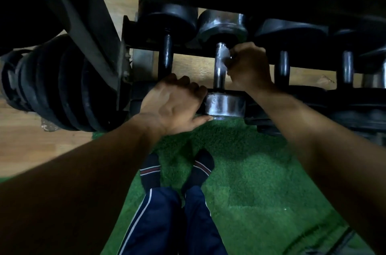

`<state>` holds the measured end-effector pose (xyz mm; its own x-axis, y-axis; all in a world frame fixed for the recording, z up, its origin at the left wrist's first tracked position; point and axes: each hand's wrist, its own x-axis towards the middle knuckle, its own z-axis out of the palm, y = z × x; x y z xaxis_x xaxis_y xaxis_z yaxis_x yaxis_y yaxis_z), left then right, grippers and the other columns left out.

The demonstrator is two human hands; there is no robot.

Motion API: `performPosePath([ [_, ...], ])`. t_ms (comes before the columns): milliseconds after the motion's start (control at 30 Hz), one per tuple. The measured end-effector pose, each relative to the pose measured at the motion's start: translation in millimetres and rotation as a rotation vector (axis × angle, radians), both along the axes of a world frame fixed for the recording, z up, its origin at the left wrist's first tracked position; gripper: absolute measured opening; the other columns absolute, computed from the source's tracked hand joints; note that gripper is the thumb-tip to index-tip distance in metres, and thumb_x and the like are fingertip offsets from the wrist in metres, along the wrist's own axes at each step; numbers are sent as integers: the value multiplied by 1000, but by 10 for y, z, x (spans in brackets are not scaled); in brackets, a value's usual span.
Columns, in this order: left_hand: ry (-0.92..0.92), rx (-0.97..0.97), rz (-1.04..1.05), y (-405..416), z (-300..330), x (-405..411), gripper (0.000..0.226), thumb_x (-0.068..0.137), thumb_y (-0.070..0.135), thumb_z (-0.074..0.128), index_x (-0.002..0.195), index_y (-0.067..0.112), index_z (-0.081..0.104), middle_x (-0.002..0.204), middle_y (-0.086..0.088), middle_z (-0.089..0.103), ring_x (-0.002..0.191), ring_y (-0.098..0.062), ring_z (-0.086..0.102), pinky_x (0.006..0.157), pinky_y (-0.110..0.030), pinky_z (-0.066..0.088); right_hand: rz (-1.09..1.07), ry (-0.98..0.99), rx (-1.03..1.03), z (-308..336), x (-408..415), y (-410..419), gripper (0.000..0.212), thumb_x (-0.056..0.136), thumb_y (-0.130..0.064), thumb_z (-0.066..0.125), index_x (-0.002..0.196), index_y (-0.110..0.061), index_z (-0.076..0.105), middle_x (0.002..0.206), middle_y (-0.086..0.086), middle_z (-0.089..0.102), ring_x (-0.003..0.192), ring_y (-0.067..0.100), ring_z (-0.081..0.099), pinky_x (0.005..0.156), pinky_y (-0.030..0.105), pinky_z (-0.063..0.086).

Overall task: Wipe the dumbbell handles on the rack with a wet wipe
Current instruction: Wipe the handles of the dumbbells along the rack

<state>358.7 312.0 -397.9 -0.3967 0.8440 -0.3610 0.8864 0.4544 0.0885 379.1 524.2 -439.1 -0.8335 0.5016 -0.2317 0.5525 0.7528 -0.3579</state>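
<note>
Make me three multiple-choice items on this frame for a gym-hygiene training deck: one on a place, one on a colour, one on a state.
1. Where is the wet wipe?
A. On the green mat
B. Pressed to the silver dumbbell's handle
C. Draped over the rack's top bar

2. What colour is the mat underfoot?
A. Green
B. Red
C. Grey

3. What is the left hand doing?
A. Hanging idle
B. Holding a spray bottle
C. Resting on the silver dumbbell's near head

Answers: 1 B, the right hand holds the white wipe against the knurled handle. 2 A, green turf lies under the socked feet. 3 C, its fingers lie along the near head.
</note>
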Motion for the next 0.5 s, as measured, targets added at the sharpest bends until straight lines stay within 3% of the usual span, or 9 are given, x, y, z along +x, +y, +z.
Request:
performPosePath([
  [67,31,2,-8,-5,30,-3,69,95,78,33,131,21,49,116,-3,63,107,-25,60,90,-42,45,-128,-55,-64,21,-124,6,37,83,-49,65,98,-16,72,99,11,70,96,31,64,76,31,50],
  [133,52,8,-15,11,82,0,70,95,77,35,134,20,49,119,-4,63,110,-25,59,92,-41,45,-230,-93,-132,41,-235,24,40,80,-51,69,96,-14,72,91,9,67,86,25,62,71,27,44],
  [233,23,-4,-13,16,84,-6,72,95,78,34,135,19,48,119,-5,63,109,-25,60,94,-42,46,-282,-158,-243,61,-256,49,45,70,-51,76,88,-10,71,82,9,70,79,24,69,71,30,57],
  [333,-11,-19,4,13,97,-16,72,95,79,35,134,20,49,116,-5,64,107,-26,61,91,-43,48,-172,-331,-334,146,-77,54,37,68,-38,84,86,-10,68,79,9,68,67,21,68,67,31,58],
  [400,-4,-9,7,27,132,-18,70,94,77,39,132,19,52,117,-5,64,109,-27,60,90,-42,48,-19,-454,-344,203,22,60,25,76,-29,80,78,-13,62,74,3,60,55,7,59,58,24,48],
  [500,17,8,3,37,186,-31,69,94,77,41,129,19,56,117,-5,65,107,-27,60,87,-39,47,129,-522,-242,202,50,20,33,74,-27,82,66,-14,53,65,0,50,61,16,56,50,23,33],
])
